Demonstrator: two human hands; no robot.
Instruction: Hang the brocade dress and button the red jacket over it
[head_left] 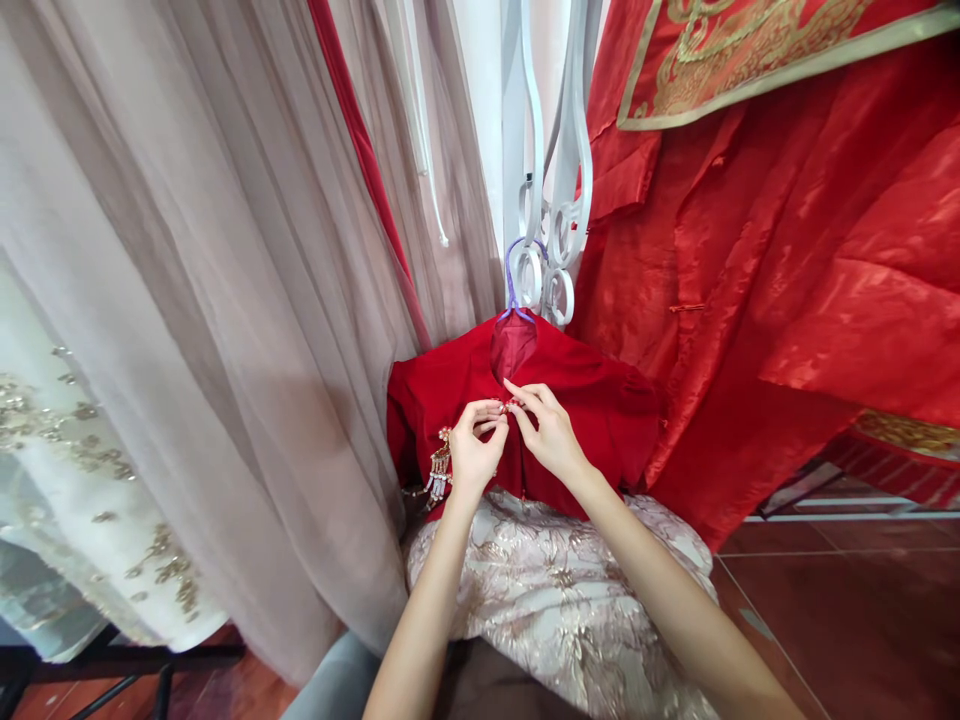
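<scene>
A dark red velvet jacket hangs on a purple hanger in the middle of the view. Both my hands meet at its front opening, just under the collar. My left hand pinches a small fastener at the left edge of the opening. From the other side my right hand pinches the opposite edge, its index finger stretched up toward the collar. The fingertips nearly touch and partly hide the fastener. A beaded tassel ornament hangs on the jacket beside my left hand.
Below the jacket spreads a pale skirt with gold floral patterns. Sheer greyish curtains fall at the left, near a white embellished gown. Large red satin garments hang at the right. A white scrolled metal stand rises behind the hanger.
</scene>
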